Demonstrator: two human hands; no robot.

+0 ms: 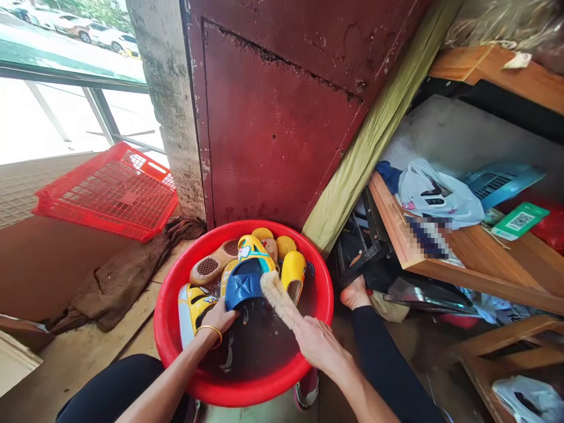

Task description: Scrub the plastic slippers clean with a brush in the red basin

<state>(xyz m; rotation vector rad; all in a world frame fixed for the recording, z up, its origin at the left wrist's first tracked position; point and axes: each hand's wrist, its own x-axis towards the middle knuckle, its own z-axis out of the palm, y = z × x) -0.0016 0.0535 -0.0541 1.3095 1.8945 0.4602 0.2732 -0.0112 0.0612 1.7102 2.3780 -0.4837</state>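
Note:
My left hand [220, 320], with a gold bangle at the wrist, grips the near edge of a blue slipper [244, 283] above the dark water. In my right hand [321, 343] is a pale scrub brush [277, 295], its head against the slipper's right side. Both are inside a red basin [324, 329]. A yellow-and-teal clog [255, 249] sits just behind the blue slipper. Brown soles [207, 267] show at the back left, and a yellow clog [293, 270] is on the right. Another yellow shoe [198, 302] with openings lies beside my left hand.
A dark red door [273, 135] stands behind the basin. At left are a red plastic crate [127, 194] and a brown cloth [114, 288]. To the right, a wooden shelf [476, 270] carries a white plastic bag [440, 194] and a green box [520, 221]. My legs flank the basin.

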